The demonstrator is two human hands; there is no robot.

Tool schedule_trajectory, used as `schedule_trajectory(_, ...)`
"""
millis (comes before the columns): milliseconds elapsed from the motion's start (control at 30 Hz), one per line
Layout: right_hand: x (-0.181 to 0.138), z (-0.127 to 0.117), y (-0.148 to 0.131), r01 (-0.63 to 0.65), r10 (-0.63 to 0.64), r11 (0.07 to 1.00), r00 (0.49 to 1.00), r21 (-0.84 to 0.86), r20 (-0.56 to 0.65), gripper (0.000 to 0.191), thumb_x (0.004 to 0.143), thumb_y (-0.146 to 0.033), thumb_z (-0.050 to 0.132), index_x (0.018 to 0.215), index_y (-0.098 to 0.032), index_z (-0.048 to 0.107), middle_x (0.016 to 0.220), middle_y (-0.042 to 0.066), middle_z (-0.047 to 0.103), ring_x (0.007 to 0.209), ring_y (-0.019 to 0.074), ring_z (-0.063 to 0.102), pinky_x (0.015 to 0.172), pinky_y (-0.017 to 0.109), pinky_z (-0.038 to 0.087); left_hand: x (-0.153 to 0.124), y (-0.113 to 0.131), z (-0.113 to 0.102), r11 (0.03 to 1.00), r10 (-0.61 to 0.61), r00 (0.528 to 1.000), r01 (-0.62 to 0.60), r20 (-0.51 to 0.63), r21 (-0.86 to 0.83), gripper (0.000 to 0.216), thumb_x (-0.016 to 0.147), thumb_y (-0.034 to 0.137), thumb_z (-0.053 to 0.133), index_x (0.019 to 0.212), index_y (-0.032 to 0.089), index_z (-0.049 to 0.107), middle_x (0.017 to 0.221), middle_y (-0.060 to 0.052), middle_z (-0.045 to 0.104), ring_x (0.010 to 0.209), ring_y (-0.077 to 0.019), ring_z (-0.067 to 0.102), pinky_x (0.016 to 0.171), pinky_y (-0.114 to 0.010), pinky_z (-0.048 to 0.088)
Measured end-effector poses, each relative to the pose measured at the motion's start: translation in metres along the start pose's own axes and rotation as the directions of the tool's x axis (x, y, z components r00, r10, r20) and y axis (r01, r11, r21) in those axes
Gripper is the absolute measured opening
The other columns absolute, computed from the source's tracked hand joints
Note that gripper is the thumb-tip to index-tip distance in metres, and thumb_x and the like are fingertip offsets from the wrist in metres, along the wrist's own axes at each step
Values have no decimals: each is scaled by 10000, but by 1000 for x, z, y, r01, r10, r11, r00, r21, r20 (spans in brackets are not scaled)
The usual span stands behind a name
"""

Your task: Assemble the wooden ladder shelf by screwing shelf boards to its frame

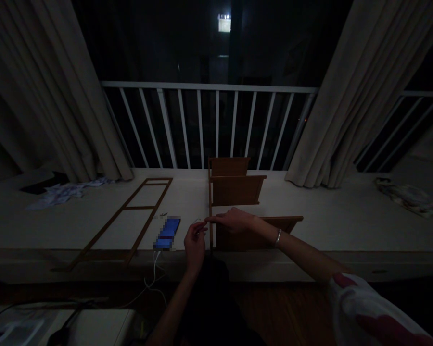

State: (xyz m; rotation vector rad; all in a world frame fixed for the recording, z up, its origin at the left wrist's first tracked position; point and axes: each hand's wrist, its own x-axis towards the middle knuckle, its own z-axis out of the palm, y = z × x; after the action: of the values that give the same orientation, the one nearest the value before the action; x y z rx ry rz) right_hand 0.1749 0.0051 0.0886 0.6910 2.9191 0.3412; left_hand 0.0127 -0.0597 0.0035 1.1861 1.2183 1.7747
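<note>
A partly joined wooden shelf unit (234, 191) stands on the white ledge, with three boards set against a narrow upright rail at their left ends. My left hand (195, 246) is closed just left of that rail, its fingertips pinched together near the rail's edge; whatever lies in them is too small and dark to make out. From the right, my right hand (236, 220) reaches over the nearest board (279, 226). Its index finger is stretched out across the rail, with the tip close to my left fingertips. The other right fingers are partly hidden.
A ladder-like wooden frame (139, 208) lies left on the ledge (332, 226), overhanging its front edge. Beside it are a lit phone (167, 234) with a white cable (154, 274) and small dark pieces (163, 215). White railings (216, 125) and curtains (332, 110) stand behind.
</note>
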Motion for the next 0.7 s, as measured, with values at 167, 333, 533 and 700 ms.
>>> schedule_trajectory(167,-1,-1,0,-1,1,1000,1000,25,-9,711,738,-204,442,1334,-306,67,1151,85,536,830,211,588,617,276,387,4,-5,-5,983,-104,994,106,16,-153,225,740,269,469,909,143,548,946,-89,617,853,-159,597,778,-316,448)
schedule_trajectory(333,-1,-2,-1,-22,22,999,1000,37,16,712,734,-188,455,1333,-296,85,1129,87,552,827,194,589,652,270,382,8,-20,-15,959,-213,973,227,93,-170,259,708,327,498,879,144,565,981,-98,615,890,-174,590,766,-315,453)
schedule_trajectory(533,-2,-3,-2,-34,34,999,999,28,6,688,759,-205,434,1335,-306,71,1059,69,593,785,199,595,621,270,382,33,-86,-42,893,-151,986,167,-72,418,236,699,272,422,828,138,568,862,-76,628,762,-150,596,663,-284,469)
schedule_trajectory(700,-3,-5,-1,-27,27,999,1000,38,5,706,744,-190,453,1336,-300,85,1094,70,573,789,188,592,618,253,377,61,-130,-56,790,-122,991,127,-49,600,215,653,169,446,805,134,594,808,-71,631,753,-165,585,739,-311,438)
